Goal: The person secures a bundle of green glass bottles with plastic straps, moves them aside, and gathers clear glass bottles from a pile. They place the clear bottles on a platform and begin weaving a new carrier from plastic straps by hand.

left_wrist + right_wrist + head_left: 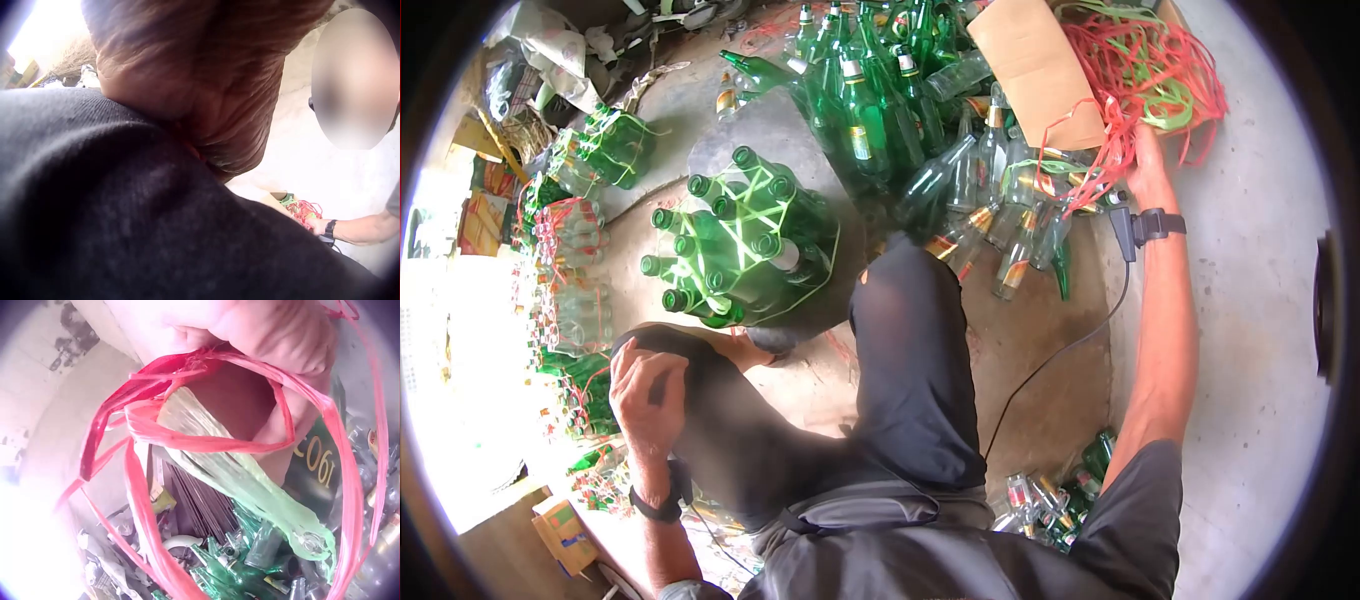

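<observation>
While you sit with both knees drawn up, the biggest thing in front of you is the heap of loose bottles [920, 140], which spreads from straight ahead across to your right. The tied bundle of green bottles [740, 240] sits left of it, near your left knee, with its caps turned up at you. Beyond the heap, on your far right, lies the cardboard box [1040, 70], with the strap tangle [1170, 70] spilling from it onto the concrete floor [1260, 300].

Your right hand [1148, 160] is at the near edge of that tangle with the arm stretched out. The wrist view shows its fingers curled round several red straps [206, 440] and one pale green strap [250, 481]. From that grip the strands run away from you into the box, so their length lies along your forearm's line. Your left hand [645, 385] rests on the left knee, relaxed and holding nothing, well apart from the straps; the right is far nearer.

Bottles crowd the left side of your right hand, while bare floor lies open to its right and back along the arm
</observation>
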Action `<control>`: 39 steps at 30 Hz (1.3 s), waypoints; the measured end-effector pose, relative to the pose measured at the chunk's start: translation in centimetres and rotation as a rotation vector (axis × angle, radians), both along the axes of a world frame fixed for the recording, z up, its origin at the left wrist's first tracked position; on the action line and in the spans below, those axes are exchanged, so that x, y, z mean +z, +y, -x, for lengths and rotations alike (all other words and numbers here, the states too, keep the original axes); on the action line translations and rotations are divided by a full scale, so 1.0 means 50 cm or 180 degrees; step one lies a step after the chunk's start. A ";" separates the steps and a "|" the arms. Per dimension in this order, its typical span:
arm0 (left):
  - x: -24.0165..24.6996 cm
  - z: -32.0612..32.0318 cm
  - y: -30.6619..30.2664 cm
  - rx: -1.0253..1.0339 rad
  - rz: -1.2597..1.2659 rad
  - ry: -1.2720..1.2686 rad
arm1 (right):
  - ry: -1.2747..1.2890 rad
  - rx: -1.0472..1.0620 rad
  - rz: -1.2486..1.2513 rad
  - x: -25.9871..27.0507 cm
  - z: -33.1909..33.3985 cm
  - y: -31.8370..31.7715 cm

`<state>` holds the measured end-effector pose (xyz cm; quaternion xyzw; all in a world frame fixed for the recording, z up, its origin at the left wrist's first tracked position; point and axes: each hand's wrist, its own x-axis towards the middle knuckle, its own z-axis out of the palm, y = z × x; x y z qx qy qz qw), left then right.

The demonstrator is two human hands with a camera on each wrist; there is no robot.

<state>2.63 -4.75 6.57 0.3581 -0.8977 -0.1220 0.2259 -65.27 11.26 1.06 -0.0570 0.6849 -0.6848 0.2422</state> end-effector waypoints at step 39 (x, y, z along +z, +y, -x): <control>-0.007 -0.016 0.003 0.0000 0.0079 0.0066 | -0.0235 0.0536 -0.0125 -0.045 -0.031 0.006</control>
